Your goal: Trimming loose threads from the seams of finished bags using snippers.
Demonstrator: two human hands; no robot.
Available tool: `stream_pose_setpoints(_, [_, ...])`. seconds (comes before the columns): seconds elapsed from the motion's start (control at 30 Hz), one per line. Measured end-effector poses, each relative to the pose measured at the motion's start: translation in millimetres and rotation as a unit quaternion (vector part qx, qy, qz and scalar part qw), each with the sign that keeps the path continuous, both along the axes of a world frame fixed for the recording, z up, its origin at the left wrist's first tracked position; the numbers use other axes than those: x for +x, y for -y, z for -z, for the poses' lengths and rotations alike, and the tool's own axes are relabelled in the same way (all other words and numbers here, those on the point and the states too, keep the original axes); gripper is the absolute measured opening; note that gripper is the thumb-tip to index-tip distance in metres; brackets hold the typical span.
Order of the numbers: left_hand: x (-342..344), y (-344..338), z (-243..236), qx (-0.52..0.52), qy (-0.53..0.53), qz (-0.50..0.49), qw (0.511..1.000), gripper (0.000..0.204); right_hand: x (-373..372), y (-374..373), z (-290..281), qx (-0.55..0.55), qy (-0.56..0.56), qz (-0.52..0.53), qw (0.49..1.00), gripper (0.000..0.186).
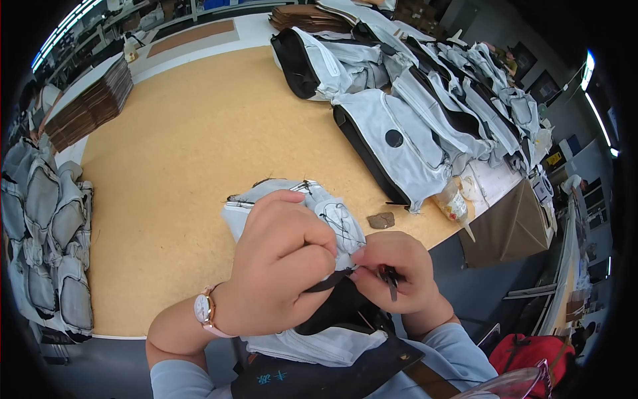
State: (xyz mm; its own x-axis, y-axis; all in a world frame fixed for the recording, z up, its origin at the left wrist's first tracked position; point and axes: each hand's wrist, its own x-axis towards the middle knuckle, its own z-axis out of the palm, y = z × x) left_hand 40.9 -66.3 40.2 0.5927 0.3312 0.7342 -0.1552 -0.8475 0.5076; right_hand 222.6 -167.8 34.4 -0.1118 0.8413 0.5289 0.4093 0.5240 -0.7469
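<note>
A light grey-and-black fabric piece [325, 213] with loose black threads lies at the table's front edge, its lower part hanging over my lap. My left hand [279, 263], wearing a wristwatch [204, 308], is closed on its black edge. My right hand [397, 272] holds small dark snips [391, 279] in curled fingers while its thumb and fingertip pinch the black edge beside my left hand. A small brown scrap [381, 220] sits just beyond my right hand.
Stacked grey-black bag pieces [425, 126] cover the table's [166, 146] right side; grey pieces [46, 233] line the left. Brown sheet stacks [93, 106] stand farther back. A plastic bottle [453, 203] lies at the right edge. Other people [571, 186] are in the background.
</note>
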Motion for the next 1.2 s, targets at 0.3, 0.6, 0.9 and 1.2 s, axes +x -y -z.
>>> stream_pose_setpoints(0.3, [2.1, 2.9, -1.9, 0.061, -0.017, -0.001, 0.998, 0.022, -1.9, -2.3, -3.4, 0.065, 0.118, 0.007, 0.991, 0.039])
stream_pose_setpoints(0.6, [5.8, -2.5, -0.4, 0.033, -0.005, 0.014, 0.999, 0.028, 10.4, 12.4, 14.1, 0.013, -0.063, 0.062, 0.996, 0.021])
stream_pose_setpoints(0.9, [8.7, -1.1, -0.1, 0.034, -0.029, 0.023, 0.999, 0.030, 7.7, 4.5, -7.1, -0.007, 0.102, -0.012, 0.995, 0.041])
stream_pose_setpoints(1.2, [9.9, -2.0, 3.6, -0.073, -0.051, 0.065, 0.994, 0.029, 19.4, -0.1, -13.6, -0.033, 0.122, -0.056, 0.990, 0.035])
